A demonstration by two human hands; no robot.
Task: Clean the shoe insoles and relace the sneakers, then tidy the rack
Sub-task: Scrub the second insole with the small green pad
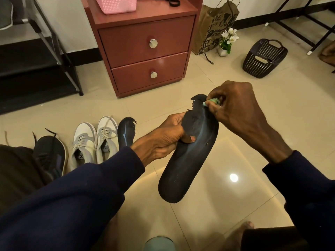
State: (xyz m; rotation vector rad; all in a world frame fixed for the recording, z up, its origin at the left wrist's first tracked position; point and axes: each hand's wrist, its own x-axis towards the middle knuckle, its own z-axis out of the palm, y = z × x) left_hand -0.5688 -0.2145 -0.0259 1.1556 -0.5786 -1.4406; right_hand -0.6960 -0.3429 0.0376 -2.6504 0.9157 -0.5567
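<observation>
Head view. The left hand (163, 140) was clamped on the insole (190, 163) at its mid-length, thumb laid across the upper face and fingers behind. This steadied it, evidently, against the rubbing. The insole was held in the air above the floor (235, 196), heel end nearest the person and the ragged toe end tilted away.

The right hand (235, 109), wrist bent downward, pinched a small green cloth (213, 102) and pressed it against the toe end. Judgement: insole cleaning in hand, task at an early stage.

A second insole (126, 133) lay on the floor just beside the white sneakers (94, 140), presumably awaiting its turn. A black sneaker (49, 153) stood left of them with its lace loose. The rack (36, 69) stood behind, at the left wall.
</observation>
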